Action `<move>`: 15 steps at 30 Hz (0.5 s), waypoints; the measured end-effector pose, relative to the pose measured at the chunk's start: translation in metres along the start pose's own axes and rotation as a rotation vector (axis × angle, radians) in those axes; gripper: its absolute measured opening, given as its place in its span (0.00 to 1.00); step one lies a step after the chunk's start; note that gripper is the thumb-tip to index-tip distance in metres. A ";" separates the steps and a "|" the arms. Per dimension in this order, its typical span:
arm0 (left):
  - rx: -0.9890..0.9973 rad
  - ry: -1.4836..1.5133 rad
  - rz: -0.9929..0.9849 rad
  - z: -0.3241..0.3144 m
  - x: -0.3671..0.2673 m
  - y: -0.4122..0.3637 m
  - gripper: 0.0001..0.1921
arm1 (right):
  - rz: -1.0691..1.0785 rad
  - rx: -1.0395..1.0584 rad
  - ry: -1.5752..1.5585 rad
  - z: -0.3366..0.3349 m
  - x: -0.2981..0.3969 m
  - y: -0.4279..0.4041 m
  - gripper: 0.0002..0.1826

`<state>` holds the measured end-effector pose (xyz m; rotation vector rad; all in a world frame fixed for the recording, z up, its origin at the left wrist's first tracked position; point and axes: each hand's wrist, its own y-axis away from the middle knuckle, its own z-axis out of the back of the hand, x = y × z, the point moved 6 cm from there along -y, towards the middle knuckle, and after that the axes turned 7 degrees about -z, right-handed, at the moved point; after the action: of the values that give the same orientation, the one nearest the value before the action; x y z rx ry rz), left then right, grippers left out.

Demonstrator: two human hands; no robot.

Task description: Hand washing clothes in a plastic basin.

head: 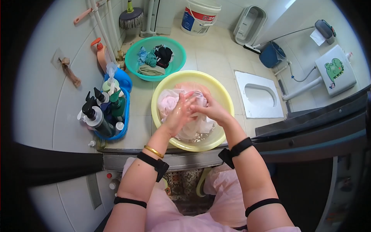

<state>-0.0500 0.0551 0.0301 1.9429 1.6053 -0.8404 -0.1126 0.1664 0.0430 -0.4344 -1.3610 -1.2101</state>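
Over a yellow plastic basin [228,108], my left hand [180,111] has its fingers apart and looks wet, its fingertips close to the cloth. Thumb and fingers of my right hand [213,108] hold a fold of a thin whitish-pink garment [193,129]. The garment lies bunched in shallow water in the basin, with a paler pink bundle [168,102] on its left side. At the far side of the basin a peach-coloured area [192,86] shows; whether it is cloth or tinted water I cannot tell.
Behind the basin stands a green basin [132,69] with several dark, blue and olive clothes [163,55]. A blue caddy [126,121] of pump bottles is at the left. To the right are a squat toilet [240,95] and a blue bin [269,56]. A raised door sill [130,162] runs before me.
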 end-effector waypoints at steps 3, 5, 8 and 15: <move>0.015 -0.063 0.108 -0.003 0.023 0.006 0.41 | -0.020 -0.017 0.158 0.005 -0.024 -0.008 0.18; -0.046 -0.064 0.063 -0.001 0.024 0.004 0.36 | -0.160 -0.210 0.065 0.037 -0.038 -0.012 0.16; -0.143 -0.715 -0.179 0.044 0.024 0.004 0.21 | -0.021 -0.150 -0.074 0.047 0.009 0.001 0.14; -0.048 -0.611 -0.037 0.020 0.019 0.009 0.19 | 0.172 -0.206 -0.212 0.090 0.145 0.039 0.12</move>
<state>-0.0421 0.0521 0.0024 1.4259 1.2735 -1.2474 -0.1577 0.1987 0.2088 -0.8289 -1.3505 -1.1902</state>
